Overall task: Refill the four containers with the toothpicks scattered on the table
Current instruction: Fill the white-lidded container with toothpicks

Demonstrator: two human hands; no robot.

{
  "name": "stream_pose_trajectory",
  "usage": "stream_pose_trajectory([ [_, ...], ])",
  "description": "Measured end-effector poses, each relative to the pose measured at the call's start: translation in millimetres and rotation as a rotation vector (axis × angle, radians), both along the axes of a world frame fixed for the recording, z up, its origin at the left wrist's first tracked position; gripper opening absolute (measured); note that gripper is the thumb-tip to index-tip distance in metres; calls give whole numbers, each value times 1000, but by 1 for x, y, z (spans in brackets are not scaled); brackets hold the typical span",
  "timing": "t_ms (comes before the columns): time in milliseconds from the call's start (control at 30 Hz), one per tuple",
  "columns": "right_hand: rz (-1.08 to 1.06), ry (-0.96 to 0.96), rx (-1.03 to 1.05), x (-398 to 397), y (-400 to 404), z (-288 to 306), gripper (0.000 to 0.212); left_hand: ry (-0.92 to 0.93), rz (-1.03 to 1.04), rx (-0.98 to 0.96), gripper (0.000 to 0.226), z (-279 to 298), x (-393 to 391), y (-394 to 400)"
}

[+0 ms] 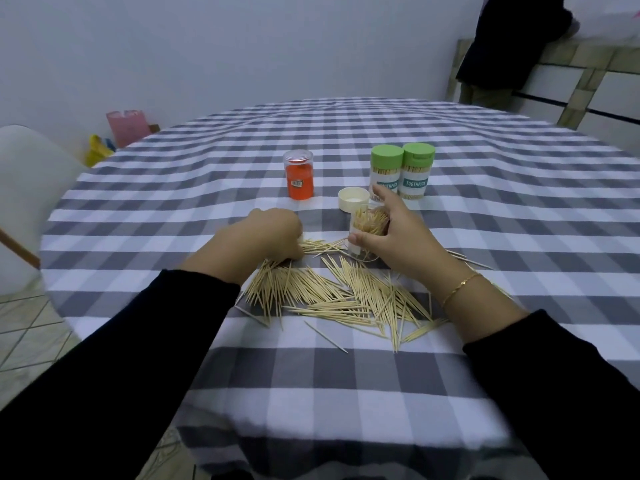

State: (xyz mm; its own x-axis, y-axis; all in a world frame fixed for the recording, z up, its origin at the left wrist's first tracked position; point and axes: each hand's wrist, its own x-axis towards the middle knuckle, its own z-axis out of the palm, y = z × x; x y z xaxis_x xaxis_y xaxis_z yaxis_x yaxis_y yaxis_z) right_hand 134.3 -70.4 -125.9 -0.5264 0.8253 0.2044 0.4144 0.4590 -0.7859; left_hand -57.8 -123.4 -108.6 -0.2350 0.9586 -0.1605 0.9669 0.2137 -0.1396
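Many toothpicks [332,292] lie scattered toward the bench's [519,237] near edge. Left hand [266,237] curls around some; right hand [391,233] grasps an open jar [367,226], tilted, partly filled.

Soft, dim, cool light is falling evenly around me, casting only faint shadows under my hands. The wide lens is bending the table [519,237] edge, and the picture's corners are smearing slightly.
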Motion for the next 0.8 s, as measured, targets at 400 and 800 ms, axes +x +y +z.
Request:
stream_pose_trajectory([
  [400,-25,8,53,4,-1,-7,82,305,45,122,21,-11,11,6],
  [800,-25,26,81,4,-2,-8,79,294,-35,296,25,-21,-2,4],
])
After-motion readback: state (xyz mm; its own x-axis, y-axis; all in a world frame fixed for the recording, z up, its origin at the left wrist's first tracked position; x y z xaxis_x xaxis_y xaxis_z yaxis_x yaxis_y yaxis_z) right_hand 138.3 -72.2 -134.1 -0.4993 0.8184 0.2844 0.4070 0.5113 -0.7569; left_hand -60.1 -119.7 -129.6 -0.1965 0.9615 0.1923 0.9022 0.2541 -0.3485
